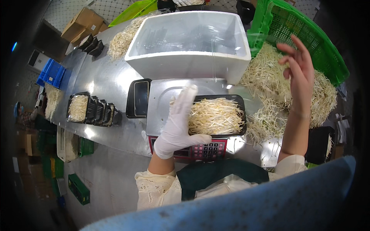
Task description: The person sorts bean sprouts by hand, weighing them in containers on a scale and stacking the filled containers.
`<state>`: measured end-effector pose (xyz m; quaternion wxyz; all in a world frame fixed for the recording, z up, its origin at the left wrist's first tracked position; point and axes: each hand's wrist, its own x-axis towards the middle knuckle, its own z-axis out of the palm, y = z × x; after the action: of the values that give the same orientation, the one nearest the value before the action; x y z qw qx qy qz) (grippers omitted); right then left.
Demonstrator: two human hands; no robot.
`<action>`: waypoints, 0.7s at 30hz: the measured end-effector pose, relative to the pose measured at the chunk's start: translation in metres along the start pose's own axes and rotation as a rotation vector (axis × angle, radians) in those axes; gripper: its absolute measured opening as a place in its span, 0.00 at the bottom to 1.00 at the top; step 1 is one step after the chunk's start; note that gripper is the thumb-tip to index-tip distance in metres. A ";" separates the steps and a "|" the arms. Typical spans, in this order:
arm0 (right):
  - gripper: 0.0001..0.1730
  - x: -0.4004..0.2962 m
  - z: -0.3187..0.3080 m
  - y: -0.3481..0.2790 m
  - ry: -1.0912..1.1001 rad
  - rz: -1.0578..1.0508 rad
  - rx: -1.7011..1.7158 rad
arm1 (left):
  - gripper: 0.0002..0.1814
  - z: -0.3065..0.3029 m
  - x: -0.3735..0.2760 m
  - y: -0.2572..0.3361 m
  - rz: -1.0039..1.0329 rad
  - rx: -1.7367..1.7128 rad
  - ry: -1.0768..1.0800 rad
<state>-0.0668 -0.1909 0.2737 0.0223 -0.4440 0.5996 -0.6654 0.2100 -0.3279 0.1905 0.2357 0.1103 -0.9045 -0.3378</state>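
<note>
My left hand (180,124), in a white glove, is spread over the left end of a black plastic tray (242,115) filled with bean sprouts (216,115). Its thumb lies by the tray's near rim; whether it presses on the tray is unclear. The tray rests on the steel pan of a red digital scale (162,95). Bare and slightly blurred, my right hand (300,65) is raised above a heap of sprouts (266,72), fingers bent and apart. Faint clear plastic edges show left of it; I cannot tell whether it holds them.
A white foam box (188,65) stands behind the scale. At right, a green perforated crate (306,43) tilts over the sprouts. Left lie an empty black tray (138,98) and a row of nested, filled trays (92,109). A blue crate (52,72) stands farther left.
</note>
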 end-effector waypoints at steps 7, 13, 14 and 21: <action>0.11 -0.124 0.049 0.027 -0.145 0.291 0.307 | 0.22 -0.023 -0.018 0.012 -0.323 -0.744 -0.057; 0.09 -0.100 0.066 0.091 -0.148 0.281 -0.235 | 0.11 0.031 0.013 -0.041 -0.278 -0.248 0.404; 0.10 -0.103 0.070 0.100 -0.162 0.226 -0.370 | 0.10 0.043 0.012 -0.062 -0.469 -0.420 0.379; 0.13 -0.127 0.063 0.132 -0.116 0.605 -0.009 | 0.08 0.073 0.007 -0.071 -0.618 -1.065 0.527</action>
<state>-0.0172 -0.2056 0.0874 0.2518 -0.2826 0.7053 -0.5994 0.1708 -0.3429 0.0976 0.3634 0.3116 -0.4532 -0.7520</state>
